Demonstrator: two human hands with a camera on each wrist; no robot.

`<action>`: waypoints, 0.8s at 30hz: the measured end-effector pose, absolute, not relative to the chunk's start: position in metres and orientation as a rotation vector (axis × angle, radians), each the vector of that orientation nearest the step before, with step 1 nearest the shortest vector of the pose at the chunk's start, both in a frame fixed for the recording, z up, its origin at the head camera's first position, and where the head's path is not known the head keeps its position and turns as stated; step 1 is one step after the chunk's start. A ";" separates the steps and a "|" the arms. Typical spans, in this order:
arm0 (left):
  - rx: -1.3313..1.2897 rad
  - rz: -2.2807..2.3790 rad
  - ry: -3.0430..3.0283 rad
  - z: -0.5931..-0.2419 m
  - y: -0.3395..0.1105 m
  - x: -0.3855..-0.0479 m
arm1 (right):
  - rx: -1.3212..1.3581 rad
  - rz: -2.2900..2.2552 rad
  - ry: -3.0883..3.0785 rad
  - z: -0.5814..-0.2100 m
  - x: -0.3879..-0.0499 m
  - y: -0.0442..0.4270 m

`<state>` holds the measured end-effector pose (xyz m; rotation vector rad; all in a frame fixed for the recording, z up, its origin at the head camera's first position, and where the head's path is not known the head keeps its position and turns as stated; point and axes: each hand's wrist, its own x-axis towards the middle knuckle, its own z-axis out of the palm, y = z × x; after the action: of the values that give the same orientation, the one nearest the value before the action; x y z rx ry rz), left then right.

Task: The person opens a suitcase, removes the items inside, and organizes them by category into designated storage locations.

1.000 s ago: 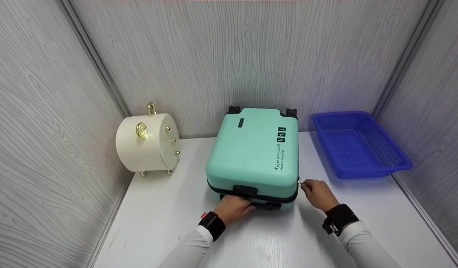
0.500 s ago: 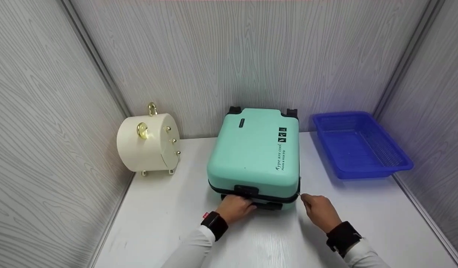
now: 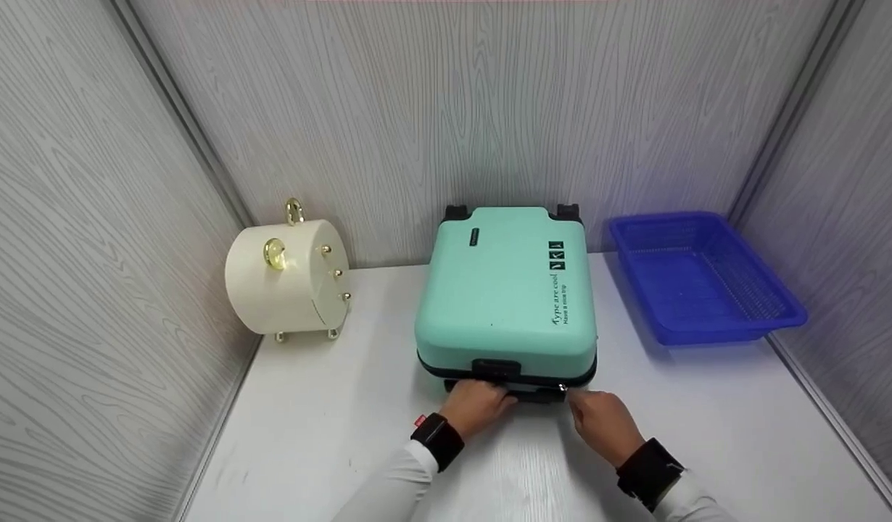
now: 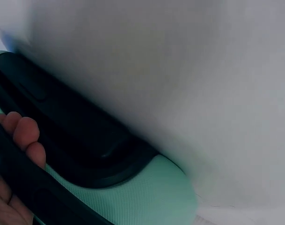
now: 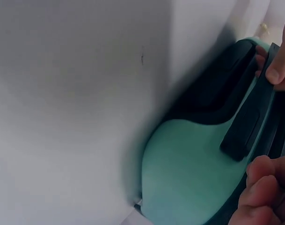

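A mint-green suitcase (image 3: 504,290) with black trim lies flat, its wheels toward the back wall. At its front side my left hand (image 3: 476,407) grips the black carry handle (image 4: 39,187), with fingertips curled behind it in the left wrist view. My right hand (image 3: 604,424) pinches a small metal zipper pull (image 3: 563,388) on the front seam, just left of the front right corner. In the right wrist view, the curled right fingers (image 5: 261,192) are beside the zipper seam, below one end of the handle; the pull itself is hidden there.
On the left stands a cream round box (image 3: 279,283) with gold knobs, a gold ring and small feet. A blue plastic basket (image 3: 707,337) sits at the right. Wood-grain panels (image 3: 388,109) enclose the white table (image 3: 308,435) at the back and sides.
My right hand has drawn the zipper pull from the suitcase's right side around the front corner and leftward along the front. The suitcase has shifted slightly right; my left hand keeps its grip.
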<state>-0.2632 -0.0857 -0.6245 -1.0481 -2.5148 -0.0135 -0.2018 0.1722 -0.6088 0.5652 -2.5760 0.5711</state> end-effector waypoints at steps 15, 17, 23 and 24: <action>-0.965 -0.100 -2.427 -0.640 -0.064 -0.265 | 0.743 0.438 -2.446 -0.613 -0.221 0.126; -0.975 -0.138 -2.448 -0.639 -0.061 -0.264 | 0.734 0.423 -2.469 -0.612 -0.222 0.125; -1.093 -0.354 -2.471 -0.636 -0.070 -0.263 | 0.678 0.498 -2.615 -0.594 -0.219 0.131; -1.119 -0.383 -2.445 -0.636 -0.073 -0.262 | 0.665 0.526 -2.623 -0.590 -0.218 0.134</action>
<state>-0.2622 -0.0725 -0.6364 -1.1192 -2.4446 -0.3833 -0.2181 0.1341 -0.5896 0.6651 -2.6235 0.5264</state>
